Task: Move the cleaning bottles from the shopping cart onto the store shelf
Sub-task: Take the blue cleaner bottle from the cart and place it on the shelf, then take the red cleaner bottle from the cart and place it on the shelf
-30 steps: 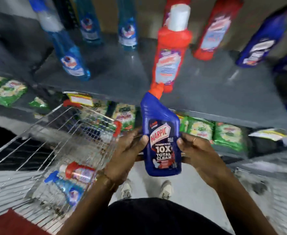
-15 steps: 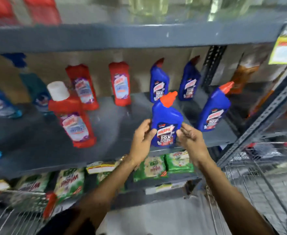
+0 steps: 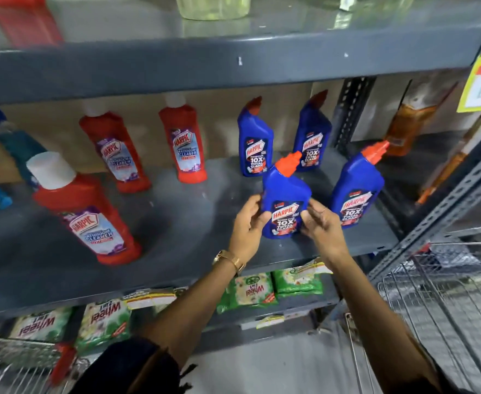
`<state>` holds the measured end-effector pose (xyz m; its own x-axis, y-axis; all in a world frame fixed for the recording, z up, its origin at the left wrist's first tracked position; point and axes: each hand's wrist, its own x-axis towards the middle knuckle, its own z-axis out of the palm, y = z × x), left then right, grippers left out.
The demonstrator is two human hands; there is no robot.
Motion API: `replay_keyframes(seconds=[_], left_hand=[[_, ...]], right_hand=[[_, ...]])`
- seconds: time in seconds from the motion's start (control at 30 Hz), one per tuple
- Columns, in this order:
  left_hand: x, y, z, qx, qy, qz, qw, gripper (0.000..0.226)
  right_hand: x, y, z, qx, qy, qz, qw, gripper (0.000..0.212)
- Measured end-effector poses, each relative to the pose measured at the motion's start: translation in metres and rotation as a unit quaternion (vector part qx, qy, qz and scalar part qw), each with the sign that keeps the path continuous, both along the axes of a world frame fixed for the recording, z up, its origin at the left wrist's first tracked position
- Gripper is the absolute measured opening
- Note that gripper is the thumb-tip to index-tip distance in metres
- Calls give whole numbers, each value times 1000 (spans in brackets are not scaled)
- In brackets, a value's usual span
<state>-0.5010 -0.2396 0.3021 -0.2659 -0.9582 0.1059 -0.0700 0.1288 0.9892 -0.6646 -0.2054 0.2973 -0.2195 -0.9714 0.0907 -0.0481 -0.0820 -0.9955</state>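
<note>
A blue Harpic bottle (image 3: 286, 191) with an orange cap stands upright near the front of the grey store shelf (image 3: 191, 223). My left hand (image 3: 247, 231) holds its left side with the thumb on the label. My right hand (image 3: 323, 228) presses its right side with the fingertips. Three more blue Harpic bottles stand close by: two behind (image 3: 254, 146) (image 3: 313, 137) and one to the right (image 3: 355, 191). Only a corner of the wire shopping cart (image 3: 14, 365) shows at the bottom left; its contents are out of view.
Red Harpic bottles (image 3: 88, 211) (image 3: 117, 155) (image 3: 183, 146) stand on the shelf's left half. The upper shelf (image 3: 205, 66) hangs low overhead. Green detergent packs (image 3: 250, 291) fill the shelf below. A slotted steel post (image 3: 443, 206) and another wire basket (image 3: 446, 294) are at the right.
Both hands carried the blue bottle up from over the cart and forward to the shelf. It now stands on the shelf surface, a little deeper than half a second ago.
</note>
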Motion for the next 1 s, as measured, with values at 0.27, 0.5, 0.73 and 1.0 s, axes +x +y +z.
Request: replay_keyframes(seconds=[0.27, 0.5, 0.73, 1.0], left_hand=[[15, 15, 7, 46, -5, -19, 999, 55], [141, 97, 9, -8, 16, 83, 996, 31], [362, 223, -40, 63, -38, 381, 922, 18], [514, 324, -227, 478, 13, 471, 742, 28]], right_hand=[[33, 29, -27, -24, 22, -153, 988, 34], [164, 93, -29, -36, 89, -155, 983, 24], [372, 155, -60, 4, 176, 300, 938, 28], [547, 183, -119, 53, 412, 487, 768, 29]])
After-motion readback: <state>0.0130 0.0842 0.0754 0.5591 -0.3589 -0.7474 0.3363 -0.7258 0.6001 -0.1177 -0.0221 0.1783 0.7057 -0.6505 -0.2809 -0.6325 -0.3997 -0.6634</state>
